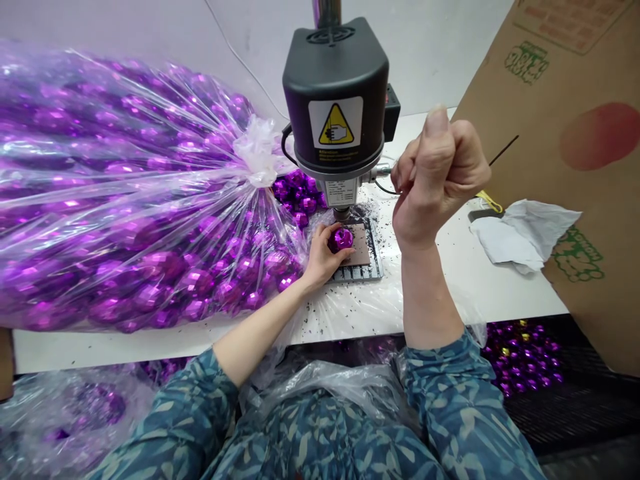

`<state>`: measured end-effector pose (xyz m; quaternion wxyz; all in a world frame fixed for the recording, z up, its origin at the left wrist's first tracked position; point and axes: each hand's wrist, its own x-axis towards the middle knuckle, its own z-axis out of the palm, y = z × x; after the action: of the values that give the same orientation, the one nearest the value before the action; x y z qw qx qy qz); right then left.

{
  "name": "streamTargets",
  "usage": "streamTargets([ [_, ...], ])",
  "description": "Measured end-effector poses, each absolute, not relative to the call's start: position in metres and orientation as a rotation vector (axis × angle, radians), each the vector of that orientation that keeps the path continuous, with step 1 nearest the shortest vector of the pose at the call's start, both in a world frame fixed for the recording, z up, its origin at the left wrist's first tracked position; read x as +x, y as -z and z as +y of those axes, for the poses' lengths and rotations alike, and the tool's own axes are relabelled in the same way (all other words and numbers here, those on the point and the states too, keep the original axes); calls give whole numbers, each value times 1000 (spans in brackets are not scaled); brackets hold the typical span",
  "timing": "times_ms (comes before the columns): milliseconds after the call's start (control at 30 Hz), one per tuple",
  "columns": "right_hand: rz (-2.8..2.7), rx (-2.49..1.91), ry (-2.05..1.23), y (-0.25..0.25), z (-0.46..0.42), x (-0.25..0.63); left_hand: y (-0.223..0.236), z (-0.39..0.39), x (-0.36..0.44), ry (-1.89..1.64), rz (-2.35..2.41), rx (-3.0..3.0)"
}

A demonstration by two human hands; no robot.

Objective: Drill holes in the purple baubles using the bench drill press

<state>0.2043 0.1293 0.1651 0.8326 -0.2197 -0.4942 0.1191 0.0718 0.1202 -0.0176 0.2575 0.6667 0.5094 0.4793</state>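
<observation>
My left hand [321,254] grips a shiny purple faceted ball [341,238] and holds it on the small metal plate [367,263] directly under the tip of a black press machine [336,100]. My right hand [436,175] is raised beside the machine, fingers closed in a fist around its thin lever [503,151], whose dark end sticks out to the right. A large clear plastic bag [125,193] stuffed with several purple balls lies on the white table [350,313] to the left, touching my left wrist.
A big cardboard box [580,153] leans at the right. Crumpled white paper [520,233] lies beside it. Dark crumbs are scattered around the machine. More purple balls [520,360] sit below the table edge at right and in plastic on my lap.
</observation>
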Motion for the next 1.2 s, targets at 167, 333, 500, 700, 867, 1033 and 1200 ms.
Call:
streamTargets([
  [167, -1037, -511, -266, -163, 127, 205, 23, 116, 74, -1387, 1352, 1742],
  [333, -1020, -536, -256, -162, 126, 205, 30, 114, 77, -1408, 1340, 1685],
  [500, -1016, -482, -255, -159, 126, 205, 32, 114, 77, -1385, 1294, 1648],
  [700, -1014, -476, -239, -149, 126, 207, 28, 111, 77, -1397, 1260, 1610],
  [867, -1006, -333, -239, -140, 127, 207, 28, 111, 78, -1400, 1244, 1595],
  [1033, -969, -371, -173, -128, 130, 206, 26, 110, 78, -1400, 1244, 1575],
  [1200, -972, -378, -159, -117, 130, 209, 24, 110, 79, -1397, 1262, 1550],
])
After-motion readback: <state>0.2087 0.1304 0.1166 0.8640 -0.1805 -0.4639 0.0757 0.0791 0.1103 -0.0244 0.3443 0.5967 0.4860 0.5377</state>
